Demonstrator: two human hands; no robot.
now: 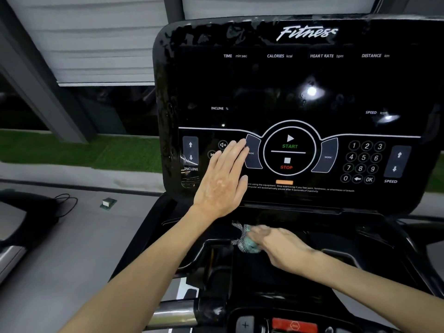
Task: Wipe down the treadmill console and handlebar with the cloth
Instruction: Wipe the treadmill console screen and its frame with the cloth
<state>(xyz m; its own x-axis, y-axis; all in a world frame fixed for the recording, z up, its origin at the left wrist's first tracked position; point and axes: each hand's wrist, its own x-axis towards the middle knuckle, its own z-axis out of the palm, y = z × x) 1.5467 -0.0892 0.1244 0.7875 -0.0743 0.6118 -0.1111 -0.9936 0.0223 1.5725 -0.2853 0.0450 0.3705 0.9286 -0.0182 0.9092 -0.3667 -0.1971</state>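
Note:
The black treadmill console [300,92] fills the upper right, with START and STOP buttons, a number pad and streaks on its glossy face. My left hand [222,181] lies flat on the lower left of the panel, fingers together, holding nothing. My right hand [278,246] is blurred and presses a green and grey checked cloth [245,239] onto the dark tray shelf [336,236] below the panel. A silver handlebar [173,313] shows at the bottom centre, partly hidden by my left forearm.
A red safety key block [294,324] sits at the bottom edge. Grey floor to the left holds a small green and white object [108,203] and a black cable [64,203]. Part of another machine [14,219] stands at far left.

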